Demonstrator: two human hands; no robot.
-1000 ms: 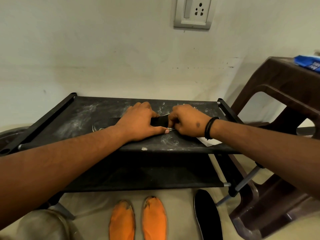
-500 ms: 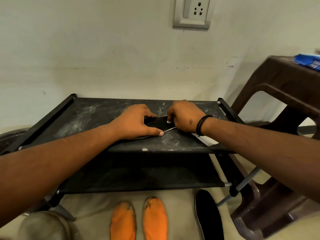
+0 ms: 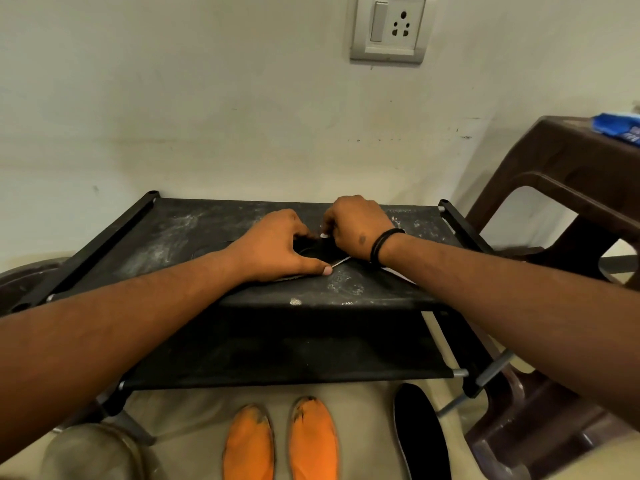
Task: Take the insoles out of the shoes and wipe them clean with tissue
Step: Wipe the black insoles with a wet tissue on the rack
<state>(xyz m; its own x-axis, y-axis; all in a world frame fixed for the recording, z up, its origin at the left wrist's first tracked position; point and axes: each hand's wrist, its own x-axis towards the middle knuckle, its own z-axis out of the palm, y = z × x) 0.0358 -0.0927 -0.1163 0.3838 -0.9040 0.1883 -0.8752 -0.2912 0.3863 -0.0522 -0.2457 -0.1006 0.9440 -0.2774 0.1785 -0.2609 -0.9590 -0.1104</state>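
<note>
A black insole [image 3: 317, 252] lies flat on the dusty top shelf of a black rack [image 3: 166, 237]. My left hand [image 3: 277, 245] rests over its middle, thumb stretched out and pressing its near edge. My right hand [image 3: 356, 226], a black band on its wrist, sits at the insole's right end with fingers curled on a white tissue [image 3: 398, 273]; only a corner of it shows under the wrist. Most of the insole is hidden by both hands.
On the floor in front of the rack lie two orange insoles [image 3: 247, 445] [image 3: 313, 441] and a black insole [image 3: 420, 434]. A brown plastic stool [image 3: 571, 161] with a blue packet [image 3: 620, 128] stands at the right. A round dusty container [image 3: 90, 452] is at bottom left.
My right hand has slid away from me across the insole toward the shelf's far side. My left hand stays on the insole and has shifted slightly back with it.
</note>
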